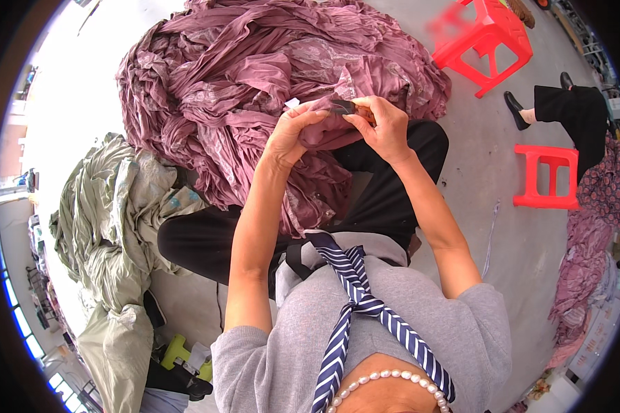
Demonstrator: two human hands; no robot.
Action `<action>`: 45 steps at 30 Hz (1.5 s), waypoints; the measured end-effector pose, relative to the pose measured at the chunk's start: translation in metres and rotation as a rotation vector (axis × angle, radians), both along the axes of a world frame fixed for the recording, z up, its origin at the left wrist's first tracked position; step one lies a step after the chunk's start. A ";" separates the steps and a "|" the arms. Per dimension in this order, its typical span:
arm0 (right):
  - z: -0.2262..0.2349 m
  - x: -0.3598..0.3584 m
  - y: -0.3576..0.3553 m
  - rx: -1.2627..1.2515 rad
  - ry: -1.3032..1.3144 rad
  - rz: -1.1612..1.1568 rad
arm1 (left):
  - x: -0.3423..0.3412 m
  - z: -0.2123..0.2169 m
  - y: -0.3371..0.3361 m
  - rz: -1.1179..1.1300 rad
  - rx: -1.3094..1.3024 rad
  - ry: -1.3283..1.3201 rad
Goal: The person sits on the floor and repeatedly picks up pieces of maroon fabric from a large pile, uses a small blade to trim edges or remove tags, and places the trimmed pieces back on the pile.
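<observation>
A large heap of mauve-pink fabric (241, 62) fills the area in front of me and spills over my lap. With my left hand (291, 136), I pinch a bunched edge of this fabric, and a small white tag (293, 103) pokes up by the fingers. My right hand (384, 127) is closed on a small dark tool with an amber-brown handle (343, 107), perhaps thread snips. Its dark tip touches or lies right beside the edge held on the left. Fingers and folds hide part of the tool.
Pale green crumpled cloth (110, 206) lies to my left, with a lime-green object (177, 352) below it. Two red plastic stools (489, 41) stand at the right; the nearer stool (550, 177) is beside another person's black-trousered leg (572, 113). More pink cloth (585, 255) lies at the far right.
</observation>
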State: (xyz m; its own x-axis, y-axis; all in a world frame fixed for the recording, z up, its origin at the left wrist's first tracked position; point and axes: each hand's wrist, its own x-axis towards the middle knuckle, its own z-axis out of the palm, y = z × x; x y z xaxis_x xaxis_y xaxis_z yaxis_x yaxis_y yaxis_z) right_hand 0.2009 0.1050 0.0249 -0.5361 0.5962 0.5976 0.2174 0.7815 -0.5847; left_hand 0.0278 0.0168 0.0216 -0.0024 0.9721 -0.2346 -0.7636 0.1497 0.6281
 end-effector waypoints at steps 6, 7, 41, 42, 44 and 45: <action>0.000 -0.003 -0.001 0.058 0.000 -0.031 | 0.003 0.006 0.000 0.002 -0.011 0.009; 0.001 -0.003 0.000 0.075 -0.004 -0.038 | 0.004 0.008 0.000 0.001 -0.019 0.016; 0.016 -0.007 -0.006 -0.555 0.173 0.188 | 0.025 -0.012 0.006 0.498 0.227 0.061; 0.018 -0.012 -0.003 -0.696 0.208 0.200 | 0.025 -0.012 0.006 0.493 0.222 0.055; 0.016 -0.020 0.000 -0.803 0.188 0.203 | 0.023 -0.013 0.005 0.458 0.240 0.047; 0.016 -0.023 0.002 -0.776 0.161 0.210 | 0.022 -0.015 0.004 0.428 0.261 0.045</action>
State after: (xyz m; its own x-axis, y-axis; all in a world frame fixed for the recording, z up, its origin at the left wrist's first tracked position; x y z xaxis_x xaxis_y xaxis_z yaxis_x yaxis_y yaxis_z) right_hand 0.1782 0.1066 0.0404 -0.6255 0.7685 0.1350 -0.0209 0.1565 -0.9875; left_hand 0.0499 0.0203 0.0061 -0.4183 0.9079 0.0260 -0.6933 -0.3377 0.6366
